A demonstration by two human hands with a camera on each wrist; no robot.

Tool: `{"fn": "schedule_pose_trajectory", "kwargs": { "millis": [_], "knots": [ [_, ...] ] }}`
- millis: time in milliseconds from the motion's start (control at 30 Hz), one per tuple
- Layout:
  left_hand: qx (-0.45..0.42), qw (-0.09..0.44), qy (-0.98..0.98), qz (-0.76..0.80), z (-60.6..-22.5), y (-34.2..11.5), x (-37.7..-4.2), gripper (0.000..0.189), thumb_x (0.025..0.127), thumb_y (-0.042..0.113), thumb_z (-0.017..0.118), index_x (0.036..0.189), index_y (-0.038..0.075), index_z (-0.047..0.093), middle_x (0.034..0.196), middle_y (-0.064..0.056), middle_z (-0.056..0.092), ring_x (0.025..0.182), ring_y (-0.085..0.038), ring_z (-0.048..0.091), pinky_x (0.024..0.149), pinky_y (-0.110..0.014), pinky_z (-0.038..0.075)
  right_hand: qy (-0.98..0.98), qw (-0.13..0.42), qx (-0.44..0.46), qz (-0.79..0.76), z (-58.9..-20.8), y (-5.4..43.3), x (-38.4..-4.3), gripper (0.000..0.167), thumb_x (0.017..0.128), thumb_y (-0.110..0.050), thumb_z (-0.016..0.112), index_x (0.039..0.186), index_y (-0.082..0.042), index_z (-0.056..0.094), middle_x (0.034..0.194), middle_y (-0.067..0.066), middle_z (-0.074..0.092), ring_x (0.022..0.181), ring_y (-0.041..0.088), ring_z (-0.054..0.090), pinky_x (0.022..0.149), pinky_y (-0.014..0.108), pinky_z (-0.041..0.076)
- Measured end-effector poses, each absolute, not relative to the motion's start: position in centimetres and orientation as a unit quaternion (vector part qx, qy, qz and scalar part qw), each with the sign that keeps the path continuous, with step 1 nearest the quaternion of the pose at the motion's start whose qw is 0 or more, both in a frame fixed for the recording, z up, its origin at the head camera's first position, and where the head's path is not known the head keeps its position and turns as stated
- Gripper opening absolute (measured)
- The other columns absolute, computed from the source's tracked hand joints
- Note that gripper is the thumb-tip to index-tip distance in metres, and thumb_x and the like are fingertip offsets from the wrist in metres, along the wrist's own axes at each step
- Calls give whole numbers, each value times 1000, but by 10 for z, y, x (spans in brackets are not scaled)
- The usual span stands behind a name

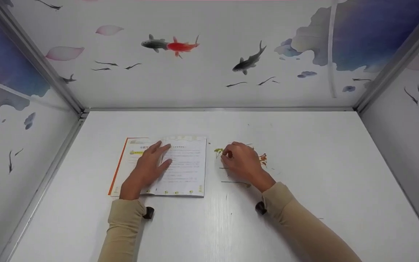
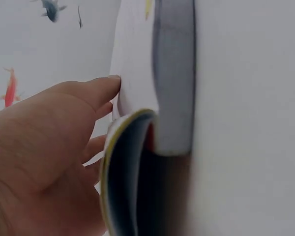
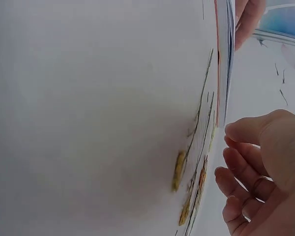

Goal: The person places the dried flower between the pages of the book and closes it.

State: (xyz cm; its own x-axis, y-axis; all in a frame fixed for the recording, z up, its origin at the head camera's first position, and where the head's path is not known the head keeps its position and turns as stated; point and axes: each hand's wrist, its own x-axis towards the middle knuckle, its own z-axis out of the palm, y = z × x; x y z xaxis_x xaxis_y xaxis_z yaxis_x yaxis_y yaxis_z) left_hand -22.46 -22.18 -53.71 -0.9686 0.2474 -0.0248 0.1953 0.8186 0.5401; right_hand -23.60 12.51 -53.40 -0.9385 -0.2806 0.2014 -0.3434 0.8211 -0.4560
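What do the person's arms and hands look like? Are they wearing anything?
Yes! The left sleeve and right sleeve are plain tan cloth and stop around the wrists. A small black piece shows beside each wrist, left piece and right piece. The left grip and right grip wear no gloves.

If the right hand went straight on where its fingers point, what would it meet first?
Likely the yellow-flowered sprig just ahead of the right hand, then the open book; whether hand and sprig already touch is unclear.
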Motion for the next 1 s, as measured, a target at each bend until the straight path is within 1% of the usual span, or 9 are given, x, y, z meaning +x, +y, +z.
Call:
{"fn": "schedule_pose_trajectory", "kwargs": {
  "millis": [100,200,367,467,600,833,1000],
  "knots": [
    [115,45,947,297,-543,-223,-225,61,112,34,61,168,17,43,179,-20,26,166,-45,24,130,-66,26,-954,56,155,252,-535,120,-236,12,101,-25,76,100,-15,82,91,-2,72,81,16,65,72,38,57],
    [108,48,943,311,-548,-223,-225,61,113,37,60,169,22,41,181,-16,23,168,-42,20,132,-64,23,-956,42,144,252,-535,115,-237,13,100,-26,76,101,-14,81,92,-1,72,82,16,65,73,37,57],
    [94,49,940,325,-554,-223,-223,61,113,40,59,169,27,39,182,-10,20,169,-38,16,134,-62,19,-959,33,131,248,-537,108,-238,18,99,-31,78,99,-13,79,89,-1,69,79,16,62,70,37,54],
    [93,48,938,330,-556,-223,-222,61,113,40,58,169,27,40,182,-10,19,169,-39,15,134,-63,18,-960,33,123,249,-538,105,-239,21,98,-35,79,98,-14,77,87,-2,67,77,16,61,68,37,51],
    [98,43,938,328,-556,-224,-223,60,113,38,58,169,25,40,182,-13,20,169,-41,17,134,-64,19,-960,34,118,250,-538,101,-239,22,98,-36,80,100,-15,76,87,-2,67,78,16,61,69,37,51],
    [102,40,940,322,-556,-225,-225,60,113,40,57,169,25,40,182,-13,21,168,-40,18,134,-62,18,-962,37,108,247,-537,96,-239,20,100,-32,79,105,-13,79,92,0,70,82,17,64,73,39,55],
    [107,32,941,318,-557,-226,-224,60,113,38,58,169,21,41,181,-16,23,167,-43,20,133,-64,19,-962,40,107,247,-538,95,-240,14,102,-24,74,106,-12,80,97,2,75,85,18,67,74,40,58]
  ]
}}
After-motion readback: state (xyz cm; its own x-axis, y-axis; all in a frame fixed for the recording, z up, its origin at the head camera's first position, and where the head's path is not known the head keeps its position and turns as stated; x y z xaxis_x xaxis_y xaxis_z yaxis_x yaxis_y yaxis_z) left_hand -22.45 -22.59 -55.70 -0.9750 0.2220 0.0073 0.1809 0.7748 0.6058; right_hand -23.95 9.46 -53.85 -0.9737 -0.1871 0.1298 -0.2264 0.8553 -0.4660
